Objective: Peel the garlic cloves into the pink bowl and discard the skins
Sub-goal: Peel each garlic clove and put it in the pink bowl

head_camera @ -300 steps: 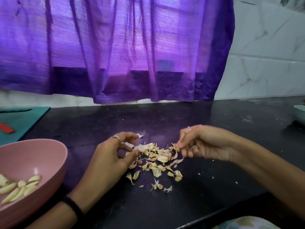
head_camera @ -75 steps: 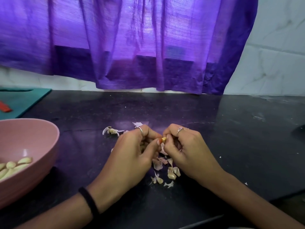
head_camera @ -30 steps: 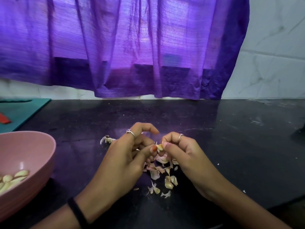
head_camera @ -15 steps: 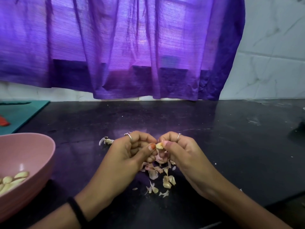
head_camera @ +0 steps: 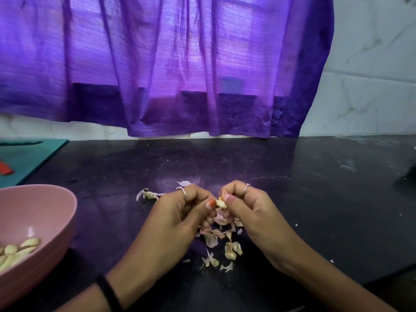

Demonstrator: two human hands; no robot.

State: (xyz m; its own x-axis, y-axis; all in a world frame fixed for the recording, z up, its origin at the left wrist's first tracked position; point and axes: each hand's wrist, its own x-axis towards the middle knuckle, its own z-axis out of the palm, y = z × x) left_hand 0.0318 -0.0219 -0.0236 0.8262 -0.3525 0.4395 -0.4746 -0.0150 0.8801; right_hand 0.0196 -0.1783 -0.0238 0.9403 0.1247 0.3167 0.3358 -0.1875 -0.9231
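Head camera looked down on a black desk (head_camera: pixel 292 199) where both hands met at the middle. Left hand (head_camera: pixel 180 217) and right hand (head_camera: pixel 249 212) were curled, knuckles up, and between their thumbs and fingertips they pinched one small garlic clove (head_camera: pixel 221 202), pale and partly skinned, held just above the desk. Each hand wore a thin ring, and a dark band circled the left wrist.

Under and just in front of the hands lay a loose scatter of garlic skins (head_camera: pixel 225 244), papery and tan, some touching each other. A separate wisp of skin (head_camera: pixel 146 195) lay on the desk just left of the left hand, and another scrap (head_camera: pixel 185 183) lay just behind it.

At the left edge stood the pink bowl (head_camera: pixel 45 212), partly cut off by the frame, with several peeled cloves (head_camera: pixel 20 251) lying in its bottom. Behind the bowl lay a teal mat (head_camera: pixel 29 158) with something red on it, too little in view to name. A purple curtain (head_camera: pixel 168 75) hung over the back of the desk, and a white marbled wall (head_camera: pixel 371 86) showed to the right.
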